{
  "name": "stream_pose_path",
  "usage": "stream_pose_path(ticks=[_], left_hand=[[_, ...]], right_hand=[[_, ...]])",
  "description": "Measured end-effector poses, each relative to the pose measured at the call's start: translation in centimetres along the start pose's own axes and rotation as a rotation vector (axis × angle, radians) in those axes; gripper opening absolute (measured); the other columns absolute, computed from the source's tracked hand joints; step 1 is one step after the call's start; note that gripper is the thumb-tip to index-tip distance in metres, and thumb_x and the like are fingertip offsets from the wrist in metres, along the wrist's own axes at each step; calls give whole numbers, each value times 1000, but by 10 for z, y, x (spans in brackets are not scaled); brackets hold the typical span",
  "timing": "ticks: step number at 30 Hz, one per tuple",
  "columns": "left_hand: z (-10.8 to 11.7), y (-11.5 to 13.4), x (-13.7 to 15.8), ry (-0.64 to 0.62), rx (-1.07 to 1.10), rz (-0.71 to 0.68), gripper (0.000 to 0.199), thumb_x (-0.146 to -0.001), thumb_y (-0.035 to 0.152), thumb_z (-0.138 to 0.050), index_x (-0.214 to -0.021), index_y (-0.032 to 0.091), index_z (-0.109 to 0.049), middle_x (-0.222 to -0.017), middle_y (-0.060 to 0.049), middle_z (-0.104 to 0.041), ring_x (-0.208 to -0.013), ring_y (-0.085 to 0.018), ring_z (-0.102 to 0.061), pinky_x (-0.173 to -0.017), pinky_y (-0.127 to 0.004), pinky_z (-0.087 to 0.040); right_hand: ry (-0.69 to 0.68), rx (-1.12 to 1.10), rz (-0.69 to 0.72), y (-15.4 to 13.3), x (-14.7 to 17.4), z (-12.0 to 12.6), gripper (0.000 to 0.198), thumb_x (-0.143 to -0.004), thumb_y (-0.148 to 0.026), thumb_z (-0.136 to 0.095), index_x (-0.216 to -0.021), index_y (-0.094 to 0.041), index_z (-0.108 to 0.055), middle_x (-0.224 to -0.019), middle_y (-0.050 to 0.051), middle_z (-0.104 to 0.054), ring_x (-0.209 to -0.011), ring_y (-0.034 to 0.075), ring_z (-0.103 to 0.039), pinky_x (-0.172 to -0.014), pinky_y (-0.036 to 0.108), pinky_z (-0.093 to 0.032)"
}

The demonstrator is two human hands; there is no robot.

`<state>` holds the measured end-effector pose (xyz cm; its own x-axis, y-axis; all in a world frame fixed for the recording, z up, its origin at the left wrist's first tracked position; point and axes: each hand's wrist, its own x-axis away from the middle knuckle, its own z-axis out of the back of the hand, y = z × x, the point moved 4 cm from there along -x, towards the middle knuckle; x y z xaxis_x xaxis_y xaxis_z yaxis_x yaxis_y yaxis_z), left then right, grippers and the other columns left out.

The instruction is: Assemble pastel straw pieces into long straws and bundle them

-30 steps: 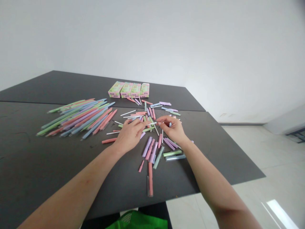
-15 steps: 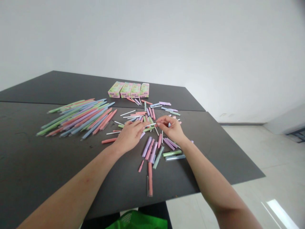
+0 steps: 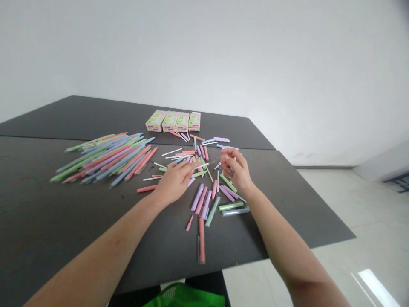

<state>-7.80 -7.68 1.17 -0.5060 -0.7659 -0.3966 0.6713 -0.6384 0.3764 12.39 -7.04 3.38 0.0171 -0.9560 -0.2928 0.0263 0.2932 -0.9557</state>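
Note:
Pinched in my left hand (image 3: 174,181) is a thin white pen refill (image 3: 201,166), its tip pointing right. My right hand (image 3: 238,174) is raised a little to the right of that tip, fingers curled around a small light-blue pen part (image 3: 234,159); its exact shape is mostly hidden. Loose pen pieces lie around both hands: purple barrels (image 3: 197,197), a teal barrel (image 3: 212,211), a green barrel (image 3: 230,205), and several white refills. Near the front lies a longer red barrel (image 3: 201,241) with a clear end.
To the left is a big pile of coloured pens (image 3: 105,157). Several pink-and-green boxes (image 3: 170,121) stand in a row at the back. The dark table (image 3: 287,213) ends on the right above a tiled floor, and a seam crosses it behind the pens.
My right hand has moved away to the right and slightly up from the refill tip, uncovering a green barrel below it. My left hand stays in place with the refill.

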Motion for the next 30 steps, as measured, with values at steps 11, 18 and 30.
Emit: stream_pose_path(ticks=[11,18,30], left_hand=[[3,1,0,43,16,5,40,-95,15,-36,-128,25,-57,-109,-5,-67,-102,-19,-60,-91,-37,-43],[5,1,-1,27,24,31,41,-94,15,-36,-129,23,-56,-113,-6,-66,-105,-20,-60,-93,-38,-42],[7,2,0,29,35,28,40,-94,13,-37,-128,21,-57,-107,-6,-66,-100,-19,-60,-89,-37,-41]], right_hand=[[123,-282,-144,14,-11,4,25,-77,-43,-61,-74,-19,-58,-77,6,-60,-68,16,-56,-65,32,-51],[173,-154,12,6,-10,10,39,-86,-58,-50,-73,-21,-54,-75,3,-58,-59,13,-51,-57,29,-45],[167,-260,38,5,-7,5,35,-86,-56,-55,-77,-22,-58,-69,0,-53,-52,10,-43,-48,26,-38]])
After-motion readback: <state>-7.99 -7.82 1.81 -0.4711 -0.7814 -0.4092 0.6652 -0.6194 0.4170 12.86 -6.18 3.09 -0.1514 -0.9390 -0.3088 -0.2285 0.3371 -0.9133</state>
